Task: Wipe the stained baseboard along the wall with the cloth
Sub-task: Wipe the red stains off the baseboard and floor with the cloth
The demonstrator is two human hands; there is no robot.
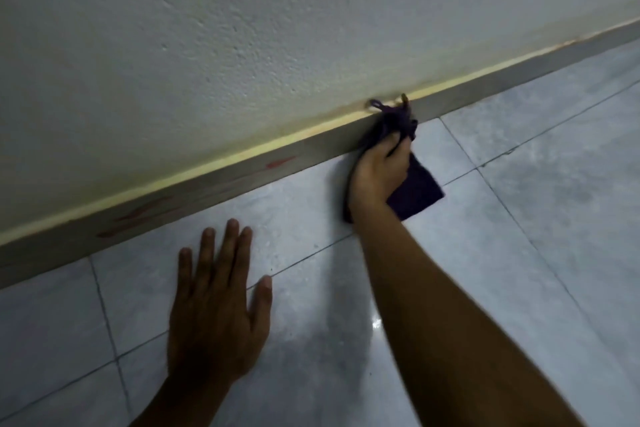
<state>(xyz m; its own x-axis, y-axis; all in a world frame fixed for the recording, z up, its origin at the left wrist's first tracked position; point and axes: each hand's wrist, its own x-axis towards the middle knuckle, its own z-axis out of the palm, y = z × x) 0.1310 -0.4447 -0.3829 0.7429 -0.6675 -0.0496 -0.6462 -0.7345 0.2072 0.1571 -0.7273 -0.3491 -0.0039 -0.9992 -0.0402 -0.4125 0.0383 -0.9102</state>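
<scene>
The right hand (379,170) grips a dark purple cloth (420,191), with the fingers and thumb curled round a bunched part of it. The hand presses that bunch against the front face of the grey baseboard (207,192), near its top edge. A thin twisted end of the cloth pokes up past the top of the baseboard and lies against the wall (242,28). The rest of the cloth hangs below and to the right of the hand and spreads out over the floor (519,191). The right forearm reaches in from the lower right corner of the view.

The left hand (214,308) lies flat on the floor, palm down, with its fingers straight and slightly spread. It holds nothing. Its fingertips point toward the baseboard but stop short of it.

The baseboard runs slanting across the view, from the lower left to the upper right, where the wall meets the floor. A pale yellowish strip (242,153) runs along its top edge. Red streaks (280,162) mark the baseboard to the left of the cloth, and more red smears (138,215) show further left, above the left hand. The wall is white and rough in texture. The floor has large pale grey tiles with dark joints, and a bright patch of glare (375,324) sits between the two arms.
</scene>
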